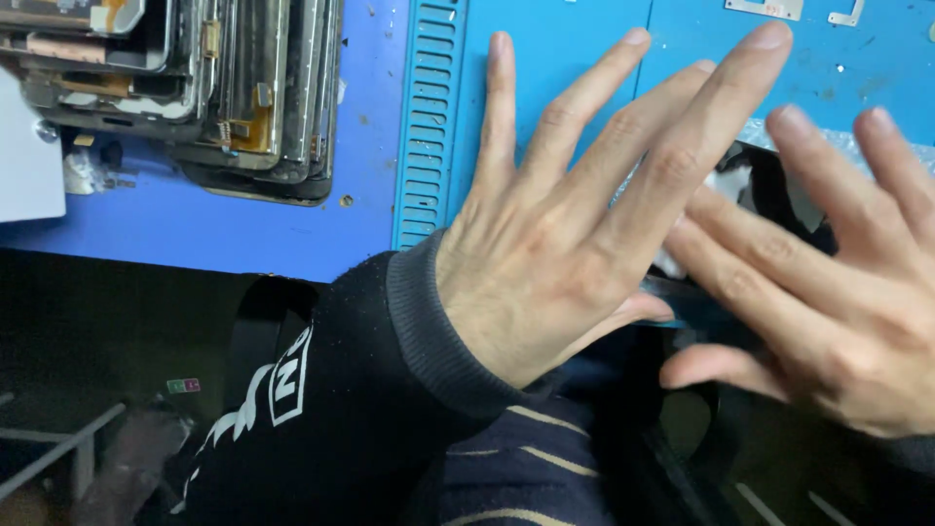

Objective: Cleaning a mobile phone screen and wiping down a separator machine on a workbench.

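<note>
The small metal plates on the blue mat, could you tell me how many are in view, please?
2: one flat metal plate at the top edge, and a smaller bracket-shaped one just right of it. Both are cut off by the frame; the left hand and right hand may hide others.

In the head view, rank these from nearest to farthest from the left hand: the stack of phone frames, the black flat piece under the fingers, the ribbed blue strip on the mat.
1. Black flat piece: under the left hand's fingertips, at right.
2. Ribbed blue strip: just left of the hand, at the mat's edge.
3. Stack of phone frames: far left, top corner.
</note>
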